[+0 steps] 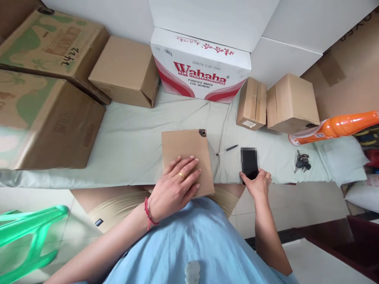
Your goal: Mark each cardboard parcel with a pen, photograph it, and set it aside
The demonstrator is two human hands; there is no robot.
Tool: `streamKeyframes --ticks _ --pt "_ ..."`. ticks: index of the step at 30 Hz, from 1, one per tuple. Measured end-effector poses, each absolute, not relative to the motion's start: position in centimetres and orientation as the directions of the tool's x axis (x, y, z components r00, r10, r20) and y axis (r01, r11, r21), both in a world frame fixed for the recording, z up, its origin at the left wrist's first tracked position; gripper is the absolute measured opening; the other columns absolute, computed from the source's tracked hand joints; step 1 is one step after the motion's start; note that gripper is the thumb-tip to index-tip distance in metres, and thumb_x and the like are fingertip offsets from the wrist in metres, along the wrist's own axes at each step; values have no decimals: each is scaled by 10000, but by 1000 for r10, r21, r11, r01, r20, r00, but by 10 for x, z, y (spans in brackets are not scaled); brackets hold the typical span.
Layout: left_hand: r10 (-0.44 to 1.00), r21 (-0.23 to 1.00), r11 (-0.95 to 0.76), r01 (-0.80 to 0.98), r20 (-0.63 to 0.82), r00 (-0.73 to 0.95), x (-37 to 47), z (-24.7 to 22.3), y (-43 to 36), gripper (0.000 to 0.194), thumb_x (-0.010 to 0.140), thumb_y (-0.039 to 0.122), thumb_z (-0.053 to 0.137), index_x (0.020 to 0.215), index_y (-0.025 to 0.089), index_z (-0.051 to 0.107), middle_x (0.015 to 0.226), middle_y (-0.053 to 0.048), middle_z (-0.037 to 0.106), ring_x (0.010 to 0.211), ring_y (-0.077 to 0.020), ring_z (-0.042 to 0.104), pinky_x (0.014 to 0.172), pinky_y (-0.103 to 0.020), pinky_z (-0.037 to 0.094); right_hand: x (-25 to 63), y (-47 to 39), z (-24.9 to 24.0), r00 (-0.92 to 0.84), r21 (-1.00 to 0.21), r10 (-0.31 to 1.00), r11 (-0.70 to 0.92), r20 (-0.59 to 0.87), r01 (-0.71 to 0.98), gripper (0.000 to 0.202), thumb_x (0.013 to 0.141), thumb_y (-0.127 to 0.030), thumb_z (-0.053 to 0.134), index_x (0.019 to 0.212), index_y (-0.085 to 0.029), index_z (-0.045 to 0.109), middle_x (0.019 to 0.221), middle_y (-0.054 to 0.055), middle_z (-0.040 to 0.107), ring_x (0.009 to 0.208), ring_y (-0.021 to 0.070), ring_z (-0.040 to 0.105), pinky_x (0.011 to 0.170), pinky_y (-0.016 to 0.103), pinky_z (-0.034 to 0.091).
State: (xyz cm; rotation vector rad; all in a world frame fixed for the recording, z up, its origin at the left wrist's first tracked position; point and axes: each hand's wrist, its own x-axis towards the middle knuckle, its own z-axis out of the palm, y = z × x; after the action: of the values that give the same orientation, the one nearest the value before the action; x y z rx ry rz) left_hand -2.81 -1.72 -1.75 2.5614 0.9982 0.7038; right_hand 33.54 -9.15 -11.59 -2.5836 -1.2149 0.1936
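Observation:
My left hand (179,183) lies flat on top of a brown cardboard box (185,144), fingers stretched out and a little apart. That box rests at the table's front edge, close to my body, with a dark mark at its far right corner. To the right, my right hand (257,182) grips the near end of a black smartphone (250,163), thumb on one side and fingers on the other. Part of the phone's far end is blurred out. A pen (227,150) lies on the cloth between the box and the phone.
A Wahaha water carton (203,73) stands at the back. Large cartons (62,122) and a smaller box (122,67) fill the left; two boxes (291,102) stand right. Keys (302,161) and an orange bottle (334,128) lie far right. A green stool (35,236) is lower left.

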Motion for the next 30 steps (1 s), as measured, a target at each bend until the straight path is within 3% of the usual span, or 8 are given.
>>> streamKeyframes --ticks 5,10,16,21,24,30 --pt "704 441 -704 556 332 628 -24 -22 -15 311 1079 248 562 1311 202 764 1473 -107 746 1426 -289 665 1296 -535 434 322 -96 -104 670 -356 743 -628 -10 691 814 665 -612 803 1269 -104 606 1242 282 637 1297 474 563 1120 602 480" --pt "698 464 -711 529 371 612 -28 -22 -15 298 1080 235 563 1293 192 767 1446 -106 762 1398 -280 687 1284 -524 443 292 -91 -79 668 -533 741 -595 -72 602 739 672 -687 786 1192 -183 640 1245 210 690 1191 392 665 1056 544 541" --pt "699 476 -708 521 369 612 -27 -23 -15 296 1085 239 550 1283 204 768 1448 -99 761 1391 -281 693 1264 -533 461 241 -66 -47 536 -715 843 -404 -49 570 874 703 -640 832 1422 -201 599 1376 173 687 1247 337 679 1119 534 531" --pt "703 488 -704 516 375 604 -25 -26 -16 296 1089 235 545 1284 186 762 1463 -99 752 1407 -280 679 1266 -524 453 220 -47 -36 454 -814 891 -284 -28 507 935 710 -595 873 1498 -220 535 1348 145 693 1199 312 693 1081 523 560" --pt "692 486 -717 500 408 596 -25 -29 -16 293 1080 222 552 1285 165 754 1456 -105 757 1394 -290 683 1258 -533 453 209 -41 -31 432 -807 900 -218 50 549 906 715 -582 877 1476 -223 540 1316 129 690 1204 310 687 1071 515 568" --pt "686 489 -723 488 427 589 -25 -32 -15 309 1077 217 550 1317 165 737 1445 -104 762 1383 -300 688 1251 -544 450 172 -39 -12 406 -631 857 -128 318 765 864 756 -545 853 1485 -216 527 1268 136 647 1235 350 653 1044 541 580"
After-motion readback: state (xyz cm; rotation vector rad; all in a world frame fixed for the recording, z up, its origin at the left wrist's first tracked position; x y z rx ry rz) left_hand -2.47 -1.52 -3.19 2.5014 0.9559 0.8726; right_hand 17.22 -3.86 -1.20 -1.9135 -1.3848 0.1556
